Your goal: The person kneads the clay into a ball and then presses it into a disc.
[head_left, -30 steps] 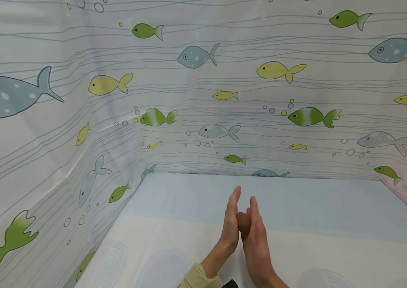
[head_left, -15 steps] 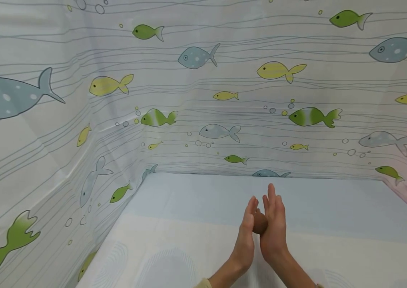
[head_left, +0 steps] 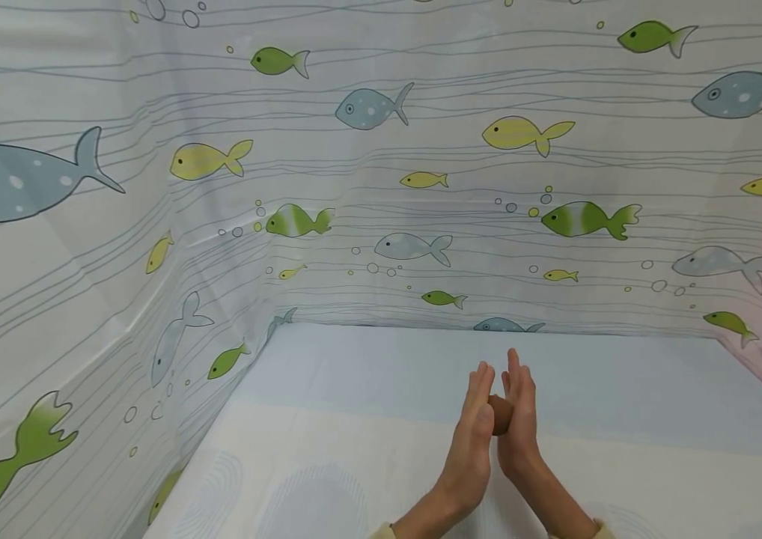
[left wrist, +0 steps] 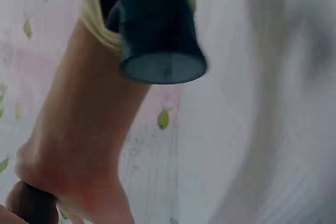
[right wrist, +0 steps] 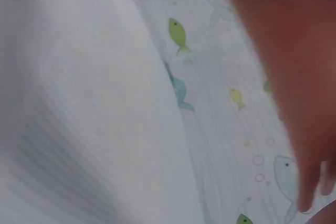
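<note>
- Head view: left hand (head_left: 471,442) and right hand (head_left: 519,427) stand upright, palms facing, above the worktop (head_left: 367,434).
- A brown lump (head_left: 500,414) sits pressed between the two palms; only a small part of it shows in the gap.
- Grip, both hands: fingers straight and pointing up and away, not curled round the lump; the flat palms carry it from both sides.
- Fingertips of the two hands stand near each other, with a narrow gap at the top.
- Left wrist view: the forearm and heel of the left hand (left wrist: 79,156) fill the frame; the lump (left wrist: 31,205) shows at the lower left edge, touching the hand. A yellow cuff (left wrist: 100,22) and a black mount (left wrist: 157,30) sit at the top.
- Right wrist view: blurred; the right hand (right wrist: 294,77) fills the upper right; the lump is not visible there.
- Surround: a fish-print curtain (head_left: 381,187) walls the worktop at the back and on both sides.
</note>
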